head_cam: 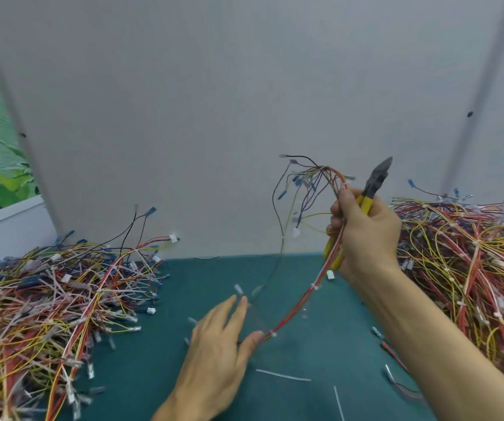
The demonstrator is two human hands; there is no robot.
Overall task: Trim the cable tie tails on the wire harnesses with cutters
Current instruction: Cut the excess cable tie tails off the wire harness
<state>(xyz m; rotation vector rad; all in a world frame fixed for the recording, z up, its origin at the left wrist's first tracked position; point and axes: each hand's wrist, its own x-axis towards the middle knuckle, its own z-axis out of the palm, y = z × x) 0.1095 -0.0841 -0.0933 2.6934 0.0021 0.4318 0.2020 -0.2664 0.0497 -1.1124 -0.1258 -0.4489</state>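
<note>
My right hand (pixel 363 232) is raised above the green table and grips the yellow-handled cutters (pixel 372 186), jaws pointing up, together with the upper end of a red, yellow and blue wire harness (pixel 302 296). The harness hangs down to the left toward my left hand (pixel 220 344). That hand has straight fingers, and its thumb touches the harness beside a white cable tie (pixel 272 333). The harness's loose terminal ends (pixel 302 180) fan out above my right hand.
A large heap of harnesses (pixel 47 305) covers the left of the green table (pixel 320 390). Another heap (pixel 472 268) fills the right side. Cut white tie tails (pixel 284 375) lie on the mat near my left wrist. A grey partition wall stands behind.
</note>
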